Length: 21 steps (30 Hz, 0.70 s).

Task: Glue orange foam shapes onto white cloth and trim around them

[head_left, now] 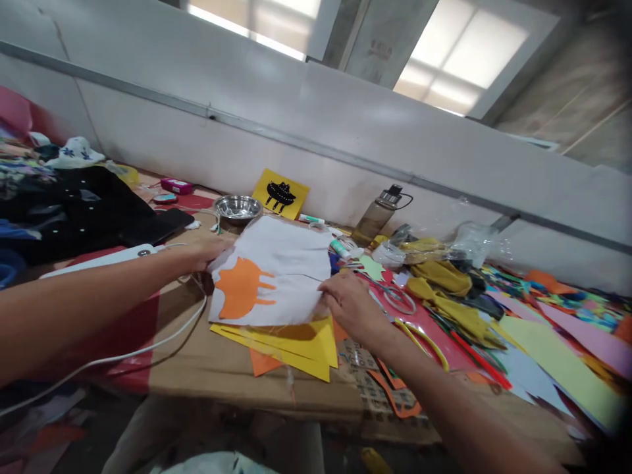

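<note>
A white cloth (286, 247) with creases and a frayed lower edge is spread between my hands. On its left part lies a flat orange cut-out (239, 288) with narrow strips pointing right. My left hand (210, 255) grips the cloth's left edge, its fingertips partly hidden. At the right edge, my right hand (348, 299) pinches the cloth between thumb and fingers. A thin dark line runs over the cloth towards that hand; I cannot tell whether it is a thread or a fold. Yellow sheets (306, 349) stick out beneath the cloth, with an orange piece (264, 362) under them.
Behind the cloth stand a metal bowl (237, 209), a yellow card with a black shape (281, 193) and a bottle (378, 214). Yellow-handled scissors (429, 342), orange scraps (395, 395) and coloured sheets (557, 355) lie to the right. A white cable (148, 354) crosses the left side.
</note>
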### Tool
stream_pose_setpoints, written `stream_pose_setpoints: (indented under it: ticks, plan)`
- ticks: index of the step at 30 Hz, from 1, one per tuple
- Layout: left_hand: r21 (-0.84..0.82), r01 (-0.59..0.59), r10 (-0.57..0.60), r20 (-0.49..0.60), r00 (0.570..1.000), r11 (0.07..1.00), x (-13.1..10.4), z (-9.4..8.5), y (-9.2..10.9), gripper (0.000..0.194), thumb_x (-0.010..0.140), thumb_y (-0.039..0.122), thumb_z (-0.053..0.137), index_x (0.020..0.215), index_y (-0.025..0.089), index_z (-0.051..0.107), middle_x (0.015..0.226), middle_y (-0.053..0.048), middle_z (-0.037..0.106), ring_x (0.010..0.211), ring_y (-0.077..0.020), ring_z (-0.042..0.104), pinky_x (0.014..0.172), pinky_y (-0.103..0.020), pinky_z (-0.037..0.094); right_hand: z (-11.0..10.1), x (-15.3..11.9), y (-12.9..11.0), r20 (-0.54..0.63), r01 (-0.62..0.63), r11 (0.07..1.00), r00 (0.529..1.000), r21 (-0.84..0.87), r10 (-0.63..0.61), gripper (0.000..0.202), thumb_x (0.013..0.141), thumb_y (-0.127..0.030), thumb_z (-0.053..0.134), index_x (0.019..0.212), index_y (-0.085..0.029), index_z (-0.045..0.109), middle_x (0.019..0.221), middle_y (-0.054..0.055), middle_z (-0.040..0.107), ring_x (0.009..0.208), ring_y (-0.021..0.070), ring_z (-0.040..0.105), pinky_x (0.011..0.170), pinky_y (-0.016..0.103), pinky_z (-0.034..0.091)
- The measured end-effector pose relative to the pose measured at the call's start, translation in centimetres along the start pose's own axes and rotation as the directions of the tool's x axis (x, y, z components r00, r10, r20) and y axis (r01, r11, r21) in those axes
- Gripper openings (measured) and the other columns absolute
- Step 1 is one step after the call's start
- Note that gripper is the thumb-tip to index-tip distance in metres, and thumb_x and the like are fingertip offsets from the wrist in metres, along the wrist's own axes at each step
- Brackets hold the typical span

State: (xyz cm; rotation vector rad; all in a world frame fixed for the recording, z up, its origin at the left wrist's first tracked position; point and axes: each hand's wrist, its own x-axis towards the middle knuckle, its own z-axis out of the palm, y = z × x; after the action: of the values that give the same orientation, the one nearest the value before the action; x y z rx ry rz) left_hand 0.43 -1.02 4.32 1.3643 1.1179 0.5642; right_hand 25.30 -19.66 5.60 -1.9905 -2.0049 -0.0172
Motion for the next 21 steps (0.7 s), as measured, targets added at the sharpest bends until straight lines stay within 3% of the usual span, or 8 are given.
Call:
stream_pose_setpoints:
  ticks: [2,5,8,10,13,16,19,21]
  plan:
    - [-0.009,0.033,-0.032,0.019,0.999,0.999,0.0,-0.2,-0.6,0.023,0.086,0.025,0.051,0.068,0.017,0.062,0.070,-0.006,0.069,0.060,-0.0174,0.063,0.052,-0.025,0.049,1.3,-0.3,-0.4,0.086,-0.001,1.000,0.996,-0.022,0.003,0.030,0.081,-0.010,0.047,0.093,-0.018,0.074,0.099,0.009,0.073,0.104,0.0268,0.059,0.095,0.043,0.038]
    - [0.046,-0.001,0.004,-0.057,0.998,0.999,0.2,-1.3,-0.8,0.019,0.083,0.025,0.057,0.066,0.017,0.058,0.063,-0.003,0.062,0.048,-0.0111,0.051,0.040,-0.020,0.035,2.0,-0.6,-0.6,0.174,0.041,0.998,0.983,0.052,-0.050,0.032,0.083,-0.011,0.045,0.098,-0.016,0.072,0.102,0.010,0.073,0.102,0.0240,0.061,0.093,0.037,0.041]
    - [0.308,-0.042,0.081,-0.117,0.990,0.950,0.4,-3.1,-0.7,0.019,0.078,0.030,0.062,0.065,0.018,0.055,0.053,0.001,0.052,0.041,-0.0094,0.041,0.038,-0.020,0.025,1.5,-0.6,-0.1,0.252,0.025,0.965,0.963,0.260,-0.093,0.025,0.086,-0.020,0.046,0.094,-0.016,0.070,0.094,0.008,0.073,0.087,0.0193,0.065,0.078,0.029,0.046]
    - [0.593,-0.073,0.165,-0.102,0.981,0.802,0.6,-4.3,-0.4,0.019,0.077,0.033,0.063,0.065,0.019,0.057,0.053,0.000,0.053,0.044,-0.0122,0.046,0.042,-0.021,0.029,1.0,0.0,1.1,0.229,-0.087,0.921,0.973,0.381,-0.003,0.026,0.089,-0.031,0.045,0.085,-0.017,0.067,0.083,0.005,0.072,0.072,0.0164,0.064,0.067,0.027,0.046]
    - [0.837,-0.156,0.387,-0.071,0.919,0.525,1.0,-4.7,0.6,0.018,0.075,0.033,0.063,0.065,0.018,0.061,0.061,-0.005,0.061,0.060,-0.0178,0.057,0.055,-0.024,0.038,0.7,2.0,4.1,0.028,-0.291,0.883,0.953,0.368,0.302,0.025,0.089,-0.034,0.046,0.084,-0.019,0.065,0.081,0.003,0.070,0.071,0.0160,0.063,0.068,0.027,0.045]
    - [0.913,-0.272,0.505,0.087,0.859,0.304,1.9,-3.1,1.7,0.024,0.082,0.036,0.055,0.079,0.017,0.069,0.080,-0.010,0.070,0.079,-0.0236,0.063,0.072,-0.028,0.044,1.6,5.1,7.2,-0.111,-0.426,0.858,0.875,0.288,0.472,0.018,0.084,-0.029,0.053,0.087,-0.018,0.066,0.090,0.008,0.070,0.088,0.0207,0.063,0.078,0.031,0.044]
    - [0.851,-0.478,0.521,0.314,0.794,0.217,3.4,-0.2,2.3,0.040,0.090,0.038,0.044,0.108,0.013,0.069,0.117,-0.017,0.067,0.105,-0.0275,0.061,0.090,-0.033,0.043,3.4,8.1,9.0,-0.114,-0.502,0.809,0.824,0.306,0.555,0.014,0.079,-0.028,0.059,0.079,-0.016,0.066,0.079,0.010,0.069,0.085,0.0251,0.065,0.077,0.035,0.045]
    - [0.791,-0.582,0.492,0.436,0.753,0.189,4.7,1.6,2.2,0.047,0.093,0.040,0.041,0.125,0.013,0.060,0.133,-0.016,0.058,0.120,-0.0259,0.055,0.102,-0.033,0.037,4.7,9.7,9.6,-0.107,-0.495,0.796,0.823,0.350,0.558,0.009,0.075,-0.025,0.065,0.069,-0.018,0.065,0.070,0.010,0.066,0.083,0.0274,0.065,0.075,0.037,0.047]
